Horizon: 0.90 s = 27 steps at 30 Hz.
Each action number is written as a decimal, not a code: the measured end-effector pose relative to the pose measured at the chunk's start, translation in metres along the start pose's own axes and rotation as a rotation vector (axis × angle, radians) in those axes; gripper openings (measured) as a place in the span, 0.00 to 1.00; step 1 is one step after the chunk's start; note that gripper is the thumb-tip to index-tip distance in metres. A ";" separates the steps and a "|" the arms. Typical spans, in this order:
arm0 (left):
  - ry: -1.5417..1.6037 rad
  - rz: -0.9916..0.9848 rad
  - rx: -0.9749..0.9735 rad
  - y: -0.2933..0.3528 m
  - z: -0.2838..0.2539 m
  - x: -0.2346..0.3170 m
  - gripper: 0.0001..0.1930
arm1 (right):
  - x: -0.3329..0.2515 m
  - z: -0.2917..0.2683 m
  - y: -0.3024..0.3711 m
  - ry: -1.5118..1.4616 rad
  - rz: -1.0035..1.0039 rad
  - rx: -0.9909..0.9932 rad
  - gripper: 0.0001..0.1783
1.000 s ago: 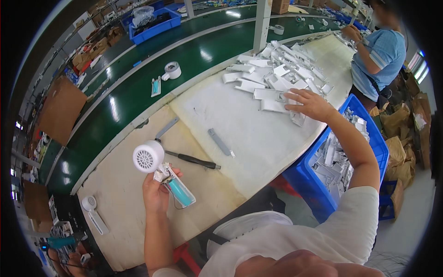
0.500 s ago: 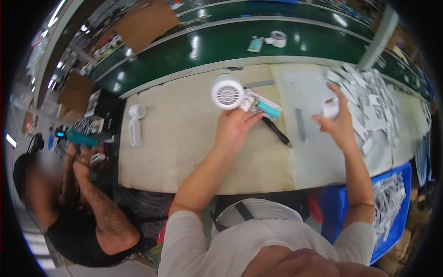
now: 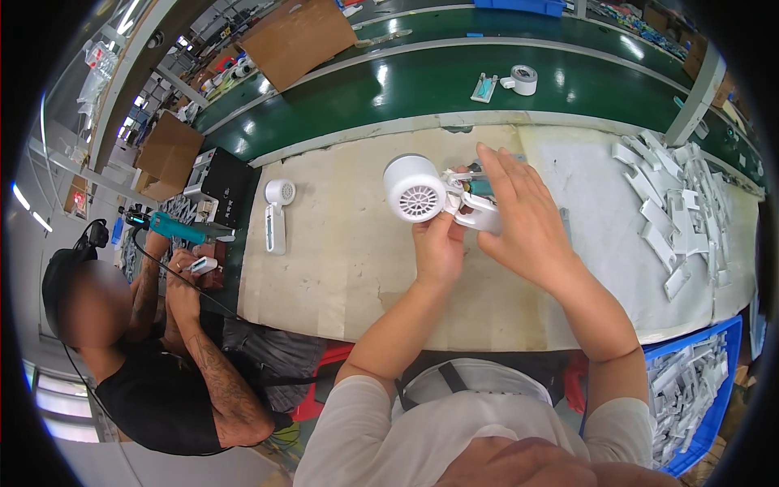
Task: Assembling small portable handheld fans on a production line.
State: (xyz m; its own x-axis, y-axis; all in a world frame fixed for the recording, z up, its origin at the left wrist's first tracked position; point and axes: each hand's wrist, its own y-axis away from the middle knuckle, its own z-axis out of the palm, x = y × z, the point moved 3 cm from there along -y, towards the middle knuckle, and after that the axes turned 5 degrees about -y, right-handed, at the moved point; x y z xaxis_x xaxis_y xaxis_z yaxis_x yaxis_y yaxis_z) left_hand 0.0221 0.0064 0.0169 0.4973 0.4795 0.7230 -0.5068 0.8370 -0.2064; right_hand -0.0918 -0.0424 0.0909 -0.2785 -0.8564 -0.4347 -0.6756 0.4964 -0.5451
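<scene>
Over the bench, my left hand grips a white handheld fan just below its round, slotted head. Inside its open handle area a teal cylinder partly shows. My right hand presses a white plastic handle cover against the fan from the right, thumb below and fingers stretched upward. Those fingers hide much of the handle. Part of a grey strip lies on the bench beyond my right hand.
Loose white plastic parts are heaped on the bench's right. A blue crate of similar parts stands below. Another fan lies left. A co-worker holds a teal electric screwdriver. Behind runs a green conveyor carrying another fan.
My right hand has moved left from beside the heap, bringing the white cover to the fan. My left hand has shifted slightly rightward in the picture with the fan.
</scene>
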 end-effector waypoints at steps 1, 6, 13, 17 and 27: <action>0.004 0.005 -0.005 0.000 -0.001 0.001 0.20 | 0.001 0.001 -0.001 -0.019 0.009 -0.014 0.48; 0.058 -0.018 -0.010 -0.001 -0.002 0.002 0.20 | 0.003 0.004 -0.003 -0.065 0.025 -0.036 0.49; 0.029 -0.018 -0.064 0.005 0.000 0.000 0.22 | 0.003 0.006 -0.007 -0.057 0.053 -0.060 0.48; -0.134 0.058 0.021 0.009 0.004 -0.004 0.21 | 0.006 0.011 -0.008 -0.105 0.070 -0.083 0.48; 0.088 0.156 0.068 0.002 0.002 0.026 0.18 | 0.039 0.012 0.016 -0.946 0.434 -0.257 0.28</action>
State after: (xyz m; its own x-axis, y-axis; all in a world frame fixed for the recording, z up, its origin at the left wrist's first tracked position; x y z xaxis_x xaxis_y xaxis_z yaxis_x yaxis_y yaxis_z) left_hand 0.0328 0.0204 0.0363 0.4673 0.6259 0.6245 -0.6275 0.7323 -0.2644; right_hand -0.1051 -0.0664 0.0564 0.0386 -0.1012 -0.9941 -0.8005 0.5924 -0.0913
